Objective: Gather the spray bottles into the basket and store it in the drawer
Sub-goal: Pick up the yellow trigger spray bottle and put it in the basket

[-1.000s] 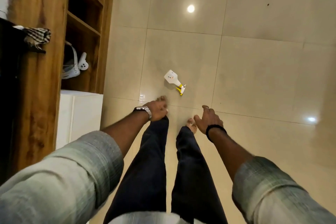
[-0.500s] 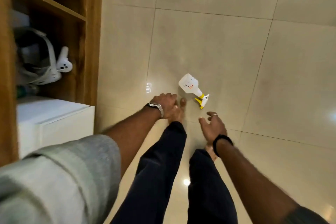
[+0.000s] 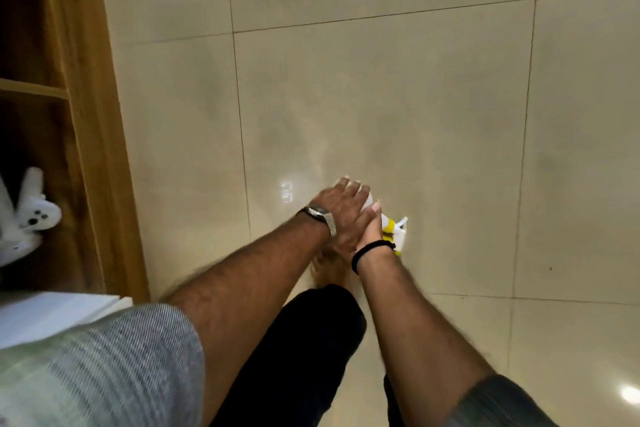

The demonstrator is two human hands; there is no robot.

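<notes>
Bottle (image 3: 394,230): on floor (image 3: 381,97), now under left hand (image 3: 341,210) and right hand (image 3: 370,232), grip closure indiscernible; hands apart, short of it, a second ago; pickup beginning, basket unseen.

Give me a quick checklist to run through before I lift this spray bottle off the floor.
1. Both hands at the spray bottle: ok; left hand lies over its body, right hand beside the neck.
2. Firm grip: cannot tell; the hands hide the contact.
3. Nozzle clear of fingers: ok; the yellow and white head sticks out to the right.
4. Floor around it clear: ok.
5. Basket within reach: cannot tell; none in view.
</notes>
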